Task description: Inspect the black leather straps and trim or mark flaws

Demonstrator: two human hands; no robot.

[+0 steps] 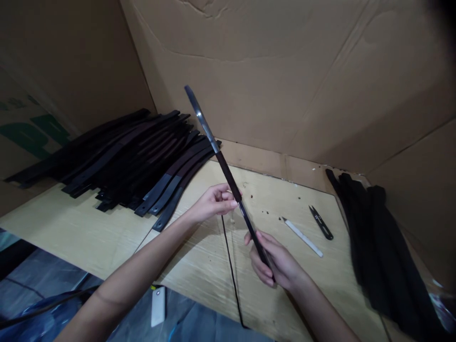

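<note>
A long, narrow black strip is held up at a slant over the table, its bare glossy top tilted to the upper left. Dark brown cord is wound tightly around its middle. My right hand is closed around the lower end of the strip. At the lower edge of the winding, the fingers of my left hand pinch the cord against the strip. From beneath that hand the loose cord hangs down past the table's front edge. My left fingertips partly hide where cord and strip meet.
Similar strips, several with wound middles, lie piled at the left. Thread snips and a white pen-like tool rest right of my hands. Dark strips lie along the right edge. Cardboard walls enclose the table.
</note>
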